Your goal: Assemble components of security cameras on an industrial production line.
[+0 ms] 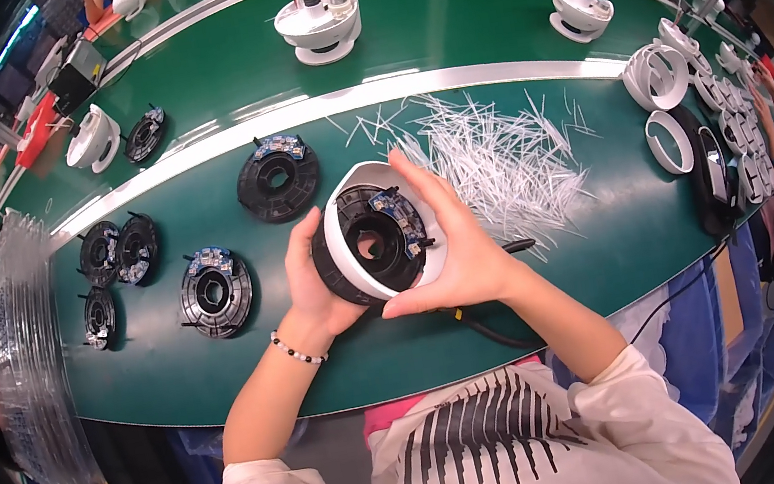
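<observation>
A white ring-shaped shell (339,244) is held up over the near part of the green bench (407,366), in front of the person's body, with a black round part (367,267) seated inside it and a small blue circuit board (389,203) showing on that part's upper right. Both hands hold the assembly, one from each side. The left hand (309,280) cups the black outer wall on the left, thumb pointing up along it and the other fingers underneath, mostly hidden. The right hand (459,246) is spread in a wide C around the white shell, fingers at the upper rim and thumb at the lower edge (what looks like a bit of finger shows through the black part's central hole). How hard either hand presses, I cannot tell. Near the hands, a loose black disc (279,180) lies beyond the left thumb, and another black disc (216,294) sits to the left. A heap of thin white strips (501,163) spreads beyond the right hand, and a black cable (501,333) runs below the right wrist. Farther right stand white rings (639,80); across the bench, a white assembly (323,47) rests on a green belt (461,2).
</observation>
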`<state>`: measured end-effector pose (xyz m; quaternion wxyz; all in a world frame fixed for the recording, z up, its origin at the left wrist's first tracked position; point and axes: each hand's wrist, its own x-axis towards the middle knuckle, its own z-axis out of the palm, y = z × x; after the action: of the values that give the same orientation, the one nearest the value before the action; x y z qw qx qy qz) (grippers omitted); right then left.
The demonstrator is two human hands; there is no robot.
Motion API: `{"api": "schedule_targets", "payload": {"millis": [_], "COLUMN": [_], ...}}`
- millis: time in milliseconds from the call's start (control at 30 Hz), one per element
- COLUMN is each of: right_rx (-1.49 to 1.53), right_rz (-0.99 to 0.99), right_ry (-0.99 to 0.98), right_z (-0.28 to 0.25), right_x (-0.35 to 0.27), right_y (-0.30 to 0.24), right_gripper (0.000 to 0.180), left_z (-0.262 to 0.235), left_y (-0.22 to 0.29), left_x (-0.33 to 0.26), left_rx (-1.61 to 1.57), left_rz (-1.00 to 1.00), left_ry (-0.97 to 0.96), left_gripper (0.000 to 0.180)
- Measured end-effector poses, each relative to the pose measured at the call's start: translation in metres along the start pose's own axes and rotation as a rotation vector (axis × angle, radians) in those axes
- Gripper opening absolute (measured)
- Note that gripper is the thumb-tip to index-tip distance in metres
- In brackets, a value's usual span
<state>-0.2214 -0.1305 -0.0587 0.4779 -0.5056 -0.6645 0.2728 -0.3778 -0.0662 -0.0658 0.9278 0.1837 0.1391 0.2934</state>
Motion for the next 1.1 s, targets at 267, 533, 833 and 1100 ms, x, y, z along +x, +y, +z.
{"api": "schedule_targets", "payload": {"millis": [267, 533, 833, 1100], "right_rx": [-0.304, -0.394, -0.342, -0.331], "right_rz": [-0.099, -0.098, -0.183, -0.291], "right_ry": [0.054, 0.115, 0.314, 0.224], "right_z": [0.020, 0.020, 0.040, 0.010], "right_x": [-0.006, 0.002, 0.004, 0.011], "right_y": [-0.010, -0.021, -0.035, -0.034], "right_gripper": [0.115, 0.119, 0.120, 0.120], "left_z": [-0.007, 0.001, 0.020, 0.019], "left_y": [-0.013, -0.010, -0.005, -0.002], "left_x": [0.002, -0.005, -0.015, -0.006], "left_rx": [-0.019, 0.196, 0.235, 0.178], "left_rz": [0.170, 0.200, 0.428, 0.354], "left_ry": [-0.004, -0.061, -0.196, -0.200], "left_gripper": [0.052, 0.086, 0.085, 0.068]}}
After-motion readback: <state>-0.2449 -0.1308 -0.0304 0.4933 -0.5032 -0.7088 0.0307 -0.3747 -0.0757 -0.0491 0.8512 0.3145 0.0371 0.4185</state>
